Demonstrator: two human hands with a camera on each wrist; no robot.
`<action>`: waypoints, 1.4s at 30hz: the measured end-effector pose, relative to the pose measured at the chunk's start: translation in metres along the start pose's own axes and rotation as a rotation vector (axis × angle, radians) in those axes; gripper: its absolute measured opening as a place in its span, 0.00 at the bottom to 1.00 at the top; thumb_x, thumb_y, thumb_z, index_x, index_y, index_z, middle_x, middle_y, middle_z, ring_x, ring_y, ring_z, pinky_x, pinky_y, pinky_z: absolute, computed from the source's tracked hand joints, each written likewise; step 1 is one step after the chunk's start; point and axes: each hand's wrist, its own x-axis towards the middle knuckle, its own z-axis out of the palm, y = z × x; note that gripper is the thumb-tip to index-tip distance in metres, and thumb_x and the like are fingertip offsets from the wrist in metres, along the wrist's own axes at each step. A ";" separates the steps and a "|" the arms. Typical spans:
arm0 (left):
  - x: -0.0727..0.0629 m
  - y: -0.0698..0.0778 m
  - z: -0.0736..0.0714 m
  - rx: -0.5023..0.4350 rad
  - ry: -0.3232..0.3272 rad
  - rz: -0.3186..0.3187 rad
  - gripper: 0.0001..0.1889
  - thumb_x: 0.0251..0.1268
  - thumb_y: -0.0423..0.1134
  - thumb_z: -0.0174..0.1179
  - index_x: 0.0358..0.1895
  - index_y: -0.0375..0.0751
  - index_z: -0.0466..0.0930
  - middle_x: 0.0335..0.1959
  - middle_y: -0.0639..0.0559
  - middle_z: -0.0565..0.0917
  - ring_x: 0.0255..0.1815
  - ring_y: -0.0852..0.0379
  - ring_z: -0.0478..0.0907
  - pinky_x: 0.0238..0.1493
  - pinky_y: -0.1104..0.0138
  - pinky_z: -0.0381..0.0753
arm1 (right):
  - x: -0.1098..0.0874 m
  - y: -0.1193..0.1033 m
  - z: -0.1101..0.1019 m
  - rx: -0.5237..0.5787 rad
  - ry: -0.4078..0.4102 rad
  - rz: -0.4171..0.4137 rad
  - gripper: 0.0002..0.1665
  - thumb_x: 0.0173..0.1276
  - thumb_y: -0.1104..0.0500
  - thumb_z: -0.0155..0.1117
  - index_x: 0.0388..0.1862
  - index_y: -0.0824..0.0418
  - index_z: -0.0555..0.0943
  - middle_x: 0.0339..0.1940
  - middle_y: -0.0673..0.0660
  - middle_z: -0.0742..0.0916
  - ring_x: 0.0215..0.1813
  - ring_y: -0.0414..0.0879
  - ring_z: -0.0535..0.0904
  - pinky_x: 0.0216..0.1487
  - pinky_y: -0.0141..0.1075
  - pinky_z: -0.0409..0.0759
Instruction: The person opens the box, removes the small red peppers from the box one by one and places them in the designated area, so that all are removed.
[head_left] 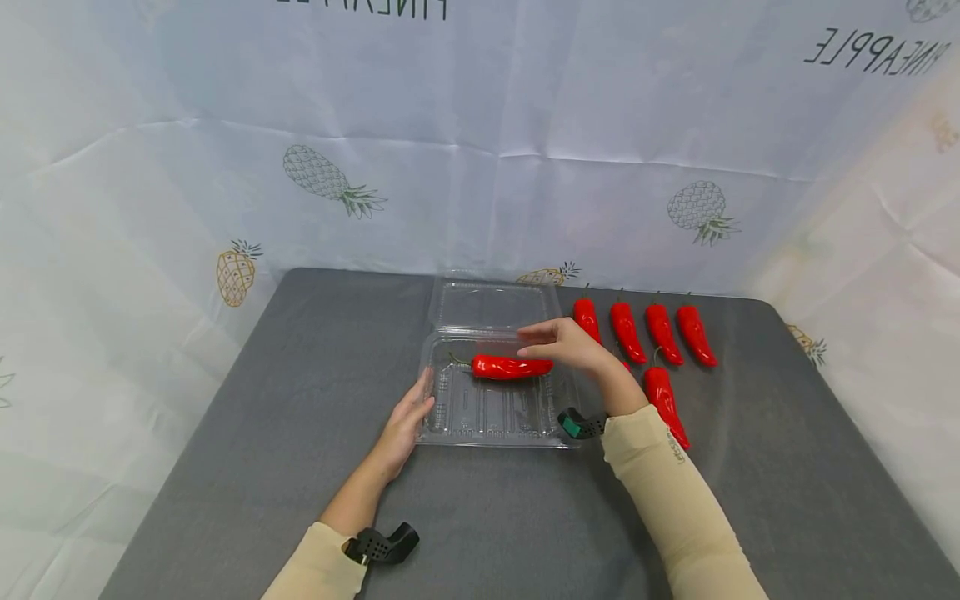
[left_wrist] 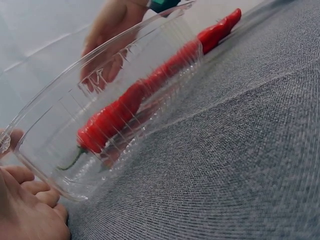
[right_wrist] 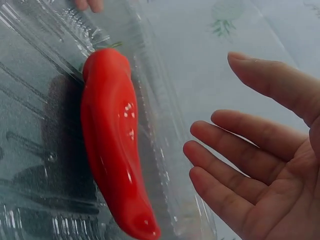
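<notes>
A clear plastic clamshell box [head_left: 487, 417] lies with its lid [head_left: 487, 307] folded back on the grey table. One red chili pepper [head_left: 506, 367] rests inside, lying crosswise toward the back, its green stem pointing left. My left hand [head_left: 401, 429] holds the box's left edge, and in the left wrist view its curled fingers [left_wrist: 37, 187] sit against the outer wall. Over the box's right back part hovers my right hand [head_left: 566, 343]. In the right wrist view its fingers [right_wrist: 240, 145] are spread, apart from the pepper [right_wrist: 112, 135] and holding nothing.
Right of the box, several red chili peppers [head_left: 628, 333] lie in a back row. Another pepper [head_left: 663, 404] lies nearer, beside my right forearm; one more is mostly hidden behind that hand. A patterned white curtain [head_left: 480, 192] hangs behind the grey table [head_left: 300, 400].
</notes>
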 end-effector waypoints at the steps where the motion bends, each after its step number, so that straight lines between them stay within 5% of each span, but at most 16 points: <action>1: 0.000 0.000 0.000 0.001 0.000 0.001 0.32 0.74 0.38 0.38 0.73 0.31 0.34 0.76 0.43 0.37 0.77 0.49 0.30 0.74 0.55 0.33 | 0.001 -0.001 0.001 -0.011 -0.011 0.001 0.29 0.62 0.54 0.65 0.61 0.62 0.74 0.60 0.61 0.80 0.63 0.54 0.73 0.61 0.48 0.73; 16: -0.001 -0.002 0.000 0.009 -0.004 -0.011 0.32 0.74 0.38 0.37 0.73 0.33 0.35 0.77 0.44 0.37 0.77 0.49 0.31 0.74 0.55 0.34 | 0.013 -0.016 0.020 -0.099 -0.076 0.016 0.28 0.62 0.58 0.65 0.60 0.67 0.74 0.59 0.63 0.80 0.62 0.54 0.74 0.60 0.45 0.75; 29: 0.000 -0.001 0.001 0.011 0.000 -0.019 0.32 0.74 0.38 0.38 0.74 0.33 0.36 0.77 0.44 0.38 0.77 0.49 0.30 0.75 0.54 0.33 | 0.019 -0.003 0.030 -0.197 -0.146 0.013 0.26 0.62 0.60 0.64 0.59 0.67 0.75 0.59 0.63 0.79 0.65 0.55 0.71 0.62 0.46 0.73; 42: 0.000 -0.003 -0.001 0.032 0.006 -0.011 0.32 0.74 0.40 0.38 0.74 0.35 0.37 0.77 0.45 0.39 0.77 0.50 0.31 0.75 0.53 0.34 | 0.026 -0.001 0.038 -0.311 -0.142 0.038 0.24 0.57 0.59 0.69 0.53 0.66 0.80 0.51 0.61 0.85 0.54 0.51 0.79 0.56 0.43 0.77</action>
